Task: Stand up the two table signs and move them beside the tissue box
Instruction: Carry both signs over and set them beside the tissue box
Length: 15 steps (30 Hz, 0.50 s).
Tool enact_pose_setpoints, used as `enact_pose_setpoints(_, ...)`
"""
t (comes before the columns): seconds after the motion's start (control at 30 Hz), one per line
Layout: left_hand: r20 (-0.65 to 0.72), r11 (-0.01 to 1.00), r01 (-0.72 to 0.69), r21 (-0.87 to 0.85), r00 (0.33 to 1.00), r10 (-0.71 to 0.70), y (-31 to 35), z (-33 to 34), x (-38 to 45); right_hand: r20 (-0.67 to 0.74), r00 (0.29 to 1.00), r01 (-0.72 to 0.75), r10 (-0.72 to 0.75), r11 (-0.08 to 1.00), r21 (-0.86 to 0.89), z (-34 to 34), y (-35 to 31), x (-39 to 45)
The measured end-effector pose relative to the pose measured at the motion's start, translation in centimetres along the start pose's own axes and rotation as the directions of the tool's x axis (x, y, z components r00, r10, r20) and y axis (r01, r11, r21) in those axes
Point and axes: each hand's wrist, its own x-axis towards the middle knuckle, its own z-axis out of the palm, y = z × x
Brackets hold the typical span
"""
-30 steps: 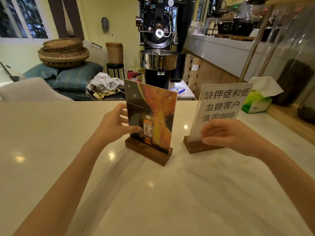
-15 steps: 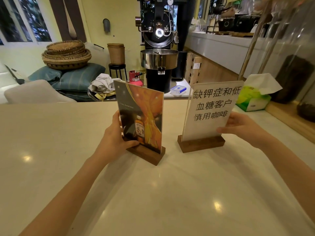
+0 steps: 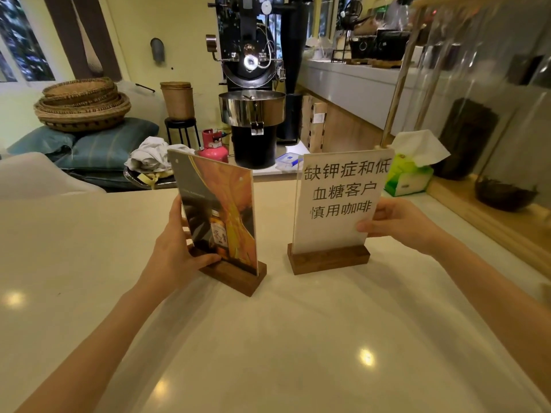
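Two acrylic table signs on dark wooden bases stand upright on the pale counter. The orange poster sign with a bottle picture is on the left; my left hand grips its left edge, thumb near the base. The white sign with black Chinese writing stands to the right; my right hand pinches its lower right edge. The green and white tissue box sits at the far right of the counter, just behind and to the right of the white sign.
A raised wooden ledge with dark jars runs along the counter's right side. Behind the counter stand a black coffee roaster, a pink gas canister, stacked woven baskets on cushions and a pale chair back.
Both signs have shifted a little; the white one now faces me squarely. My right hand has moved from the sign's front lower edge to its right edge, and my left hand slid down the poster sign's edge.
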Motion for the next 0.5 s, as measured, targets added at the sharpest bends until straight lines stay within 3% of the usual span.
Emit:
enact_pose_setpoints(0.17, 0.021, 1.000, -0.011, -0.024, 1.000, 0.011, 1.5, 2.7, 1.5, -0.042, 0.999, 0.016, -0.017, 0.999, -0.028, -1.8, 1.0, -1.2)
enact_pose_setpoints(0.5, 0.118, 0.974, -0.186, -0.131, 0.972, 0.202, 6.2, 9.5, 5.0, -0.202, 0.979, -0.024, 0.016, 0.999, -0.037, -7.1, 3.0, -4.1)
